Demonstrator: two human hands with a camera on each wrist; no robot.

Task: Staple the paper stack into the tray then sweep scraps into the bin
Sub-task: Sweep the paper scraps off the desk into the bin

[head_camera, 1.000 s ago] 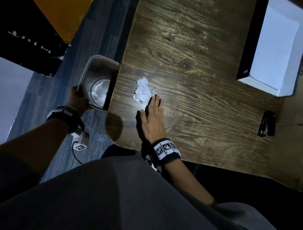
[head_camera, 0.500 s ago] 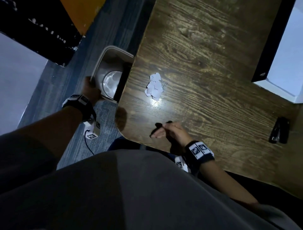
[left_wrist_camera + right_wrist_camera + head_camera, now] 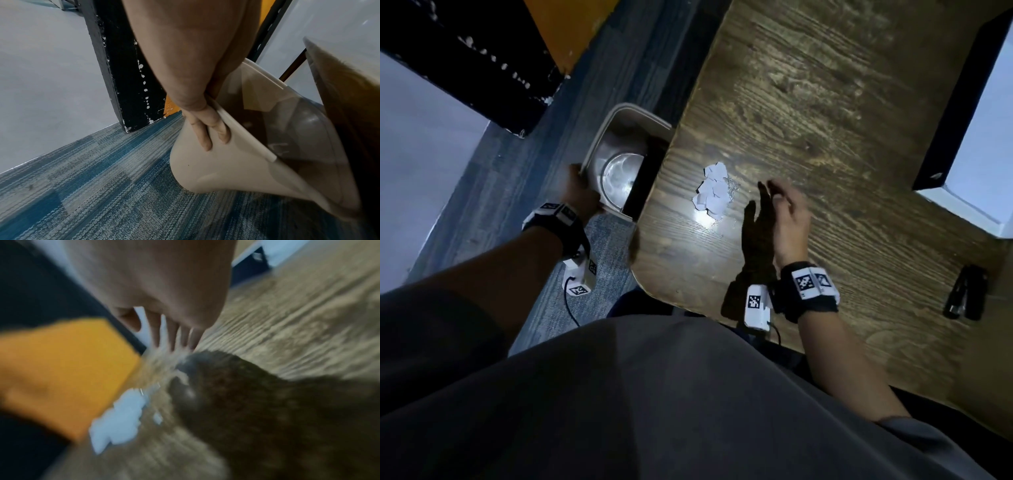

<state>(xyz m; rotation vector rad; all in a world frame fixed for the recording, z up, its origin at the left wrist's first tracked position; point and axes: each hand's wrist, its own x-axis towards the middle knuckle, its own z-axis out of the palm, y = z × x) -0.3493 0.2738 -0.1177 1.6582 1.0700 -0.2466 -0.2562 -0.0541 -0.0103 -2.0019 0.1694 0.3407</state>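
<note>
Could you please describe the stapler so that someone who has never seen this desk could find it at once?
Start at the dark wooden table and go to its near right edge, below the white tray. The stapler lies there alone, far from the white paper scraps. It is the only small, black, elongated thing on the wood.

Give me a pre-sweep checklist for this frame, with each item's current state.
1. Bin held at the table edge by left hand: ok.
2. Bin mouth below the table edge: ok.
3. Scraps gathered in one pile: ok.
4. Right hand open, on the pile's far side from the bin: ok.
5. Path from pile to edge clear: ok.
6. Stapler out of the way: ok.
</note>
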